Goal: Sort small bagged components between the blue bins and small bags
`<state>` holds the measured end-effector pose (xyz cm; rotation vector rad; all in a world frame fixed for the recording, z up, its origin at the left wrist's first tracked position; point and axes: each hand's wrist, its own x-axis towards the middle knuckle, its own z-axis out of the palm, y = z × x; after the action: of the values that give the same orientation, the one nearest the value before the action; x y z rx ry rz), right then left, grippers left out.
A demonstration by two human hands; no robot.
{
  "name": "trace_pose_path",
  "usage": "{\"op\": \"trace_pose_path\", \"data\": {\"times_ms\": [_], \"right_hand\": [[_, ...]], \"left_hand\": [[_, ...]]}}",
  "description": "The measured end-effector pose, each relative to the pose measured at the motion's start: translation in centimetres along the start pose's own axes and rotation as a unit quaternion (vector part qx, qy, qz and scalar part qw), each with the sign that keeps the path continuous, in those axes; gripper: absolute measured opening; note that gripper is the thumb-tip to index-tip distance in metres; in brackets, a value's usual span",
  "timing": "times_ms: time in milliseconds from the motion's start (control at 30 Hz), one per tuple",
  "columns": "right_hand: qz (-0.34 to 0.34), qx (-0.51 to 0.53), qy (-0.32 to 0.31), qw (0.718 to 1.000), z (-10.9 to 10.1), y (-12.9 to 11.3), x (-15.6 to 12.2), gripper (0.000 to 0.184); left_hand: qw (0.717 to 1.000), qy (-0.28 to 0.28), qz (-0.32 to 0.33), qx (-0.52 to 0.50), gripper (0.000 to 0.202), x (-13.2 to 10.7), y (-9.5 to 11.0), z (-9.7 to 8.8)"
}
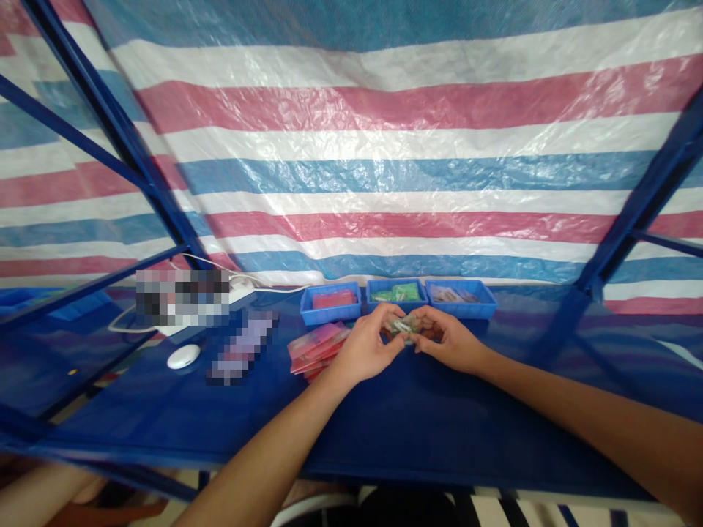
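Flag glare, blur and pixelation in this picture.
Head view: glare speckles the red, white and blue striped plastic sheet; pixel blocks mask a long purple object; the small translucent item between bare left hand and right hand looks too soft for detail.

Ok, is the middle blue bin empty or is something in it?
Not empty: green items show inside the middle blue bin, within its rim. How deep they go, I cannot tell.

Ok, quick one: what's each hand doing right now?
Left hand: closed, gripping one side of a small clear packet.
Right hand: closed, gripping the other side of the same packet.
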<state>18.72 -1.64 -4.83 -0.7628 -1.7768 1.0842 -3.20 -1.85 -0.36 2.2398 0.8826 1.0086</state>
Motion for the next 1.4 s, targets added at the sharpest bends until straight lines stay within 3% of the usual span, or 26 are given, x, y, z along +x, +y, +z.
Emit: {"op": "trace_pose_path", "data": {"times_ms": [200, 367, 533, 667, 767, 1100, 1300, 1400], "right_hand": [[0.002, -0.005, 0.032, 0.999, 0.0, 0.5, 0.2, 0.026], [0.024, 0.006, 0.102, 0.994, -0.5, 1.2, 0.5, 0.024], [0.007, -0.007, 0.129, 0.992, -0.4, 1.0, 0.4, 0.023], [-0.074, -0.111, 0.100, 0.986, -0.2, 0.3, 0.2, 0.015], [-0.103, -0.128, 0.078, 0.983, -0.2, 0.0, 0.2, 0.021], [-0.124, -0.171, 0.060, 0.976, 0.3, -0.5, 0.0, 0.023], [-0.113, -0.153, 0.106, 0.976, 0.3, 0.1, 0.2, 0.037], [-0.115, -0.174, 0.117, 0.971, 0.1, 0.1, 0.2, 0.034]], "left_hand": [[1.000, 0.016, 0.004, -0.010, 0.042, 0.0, -0.7, 0.5], [0.997, 0.074, 0.028, 0.006, 0.041, 0.0, -1.2, 1.0], [0.999, 0.014, 0.039, 0.032, 0.018, -0.1, -1.0, 0.8], [0.999, -0.009, 0.029, 0.032, 0.021, -0.1, -0.6, 0.7], [0.999, -0.011, 0.011, 0.030, 0.027, -0.1, -0.4, 0.7], [0.994, 0.016, -0.006, 0.108, 0.037, 0.2, -0.6, 0.4], [0.998, -0.024, -0.026, 0.047, 0.032, 0.1, -0.8, 0.4], [0.999, -0.032, -0.041, 0.015, 0.029, 0.0, -0.9, 0.6]]}}
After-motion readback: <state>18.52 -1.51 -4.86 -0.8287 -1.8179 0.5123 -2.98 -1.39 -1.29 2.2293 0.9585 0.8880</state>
